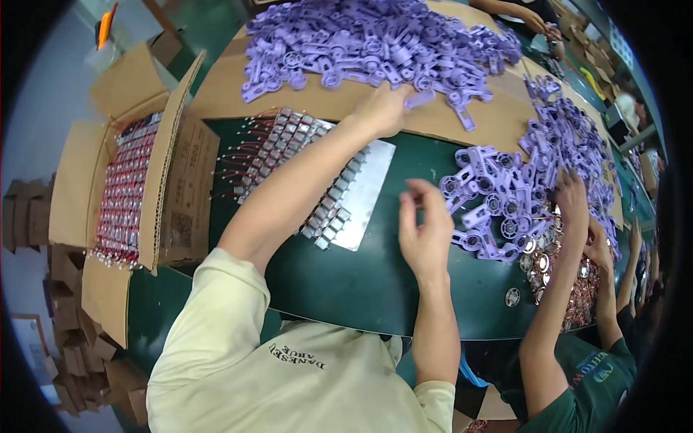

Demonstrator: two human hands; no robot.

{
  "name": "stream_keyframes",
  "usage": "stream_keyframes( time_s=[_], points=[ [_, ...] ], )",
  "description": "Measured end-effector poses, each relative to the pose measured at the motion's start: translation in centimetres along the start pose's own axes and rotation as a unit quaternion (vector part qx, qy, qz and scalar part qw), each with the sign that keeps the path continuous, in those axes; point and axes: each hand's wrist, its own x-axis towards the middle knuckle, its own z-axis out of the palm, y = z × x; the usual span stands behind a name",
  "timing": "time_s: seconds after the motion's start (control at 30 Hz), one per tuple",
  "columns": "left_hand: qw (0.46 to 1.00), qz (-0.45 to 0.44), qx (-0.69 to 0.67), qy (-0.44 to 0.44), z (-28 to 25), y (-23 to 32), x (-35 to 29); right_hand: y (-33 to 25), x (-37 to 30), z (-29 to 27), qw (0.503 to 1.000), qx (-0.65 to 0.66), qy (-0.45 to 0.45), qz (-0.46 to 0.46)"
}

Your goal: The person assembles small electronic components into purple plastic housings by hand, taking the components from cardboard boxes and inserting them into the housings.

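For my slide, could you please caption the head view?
Left hand at a pile of purple parts, right hand over green table.

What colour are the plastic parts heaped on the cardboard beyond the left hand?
The plastic parts are light purple, clearest in the head view.

Brown cartons (76, 361) lie piled at left (an orange object (105, 29) shows higher up).

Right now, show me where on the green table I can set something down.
Bare green tabletop lies between the metal plate and the right hand, and between the right forearm and the loose metal disc. Crowded: the plate under its wired silver parts, the purple heap beyond, the purple assemblies to the right.
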Motion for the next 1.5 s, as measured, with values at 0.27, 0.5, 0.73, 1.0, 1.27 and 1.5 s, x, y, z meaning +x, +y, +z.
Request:
stream_keyframes(
  time_s=[0.27,0.5,0.73,1.0,1.27,1.5],
  points=[
    [0.829,-0.183,-0.528,0.004,-8.0,0.6,-12.7,-0.9,-1.8,4.2,0.959,-0.155,-0.200,-0.126],
    [0.720,-0.219,-0.658,0.028,-6.5,-0.2,-17.5,-0.4,-1.0,2.7,0.976,0.092,-0.149,0.126],
    [0.632,-0.251,-0.730,-0.072,-5.7,0.1,-18.0,-0.1,-1.4,2.0,0.960,0.209,-0.056,0.177],
    [0.666,-0.238,-0.704,-0.068,-4.3,1.6,-17.9,-1.8,-1.3,1.8,0.995,0.062,-0.040,0.069],
    [0.750,-0.178,-0.636,-0.040,-3.2,2.0,-18.2,-1.6,-1.7,2.1,0.994,0.058,-0.055,0.070],
    [0.748,-0.166,-0.641,-0.031,-3.2,2.2,-18.1,-1.5,-1.7,2.0,0.997,0.034,-0.046,0.057]
  ],
)
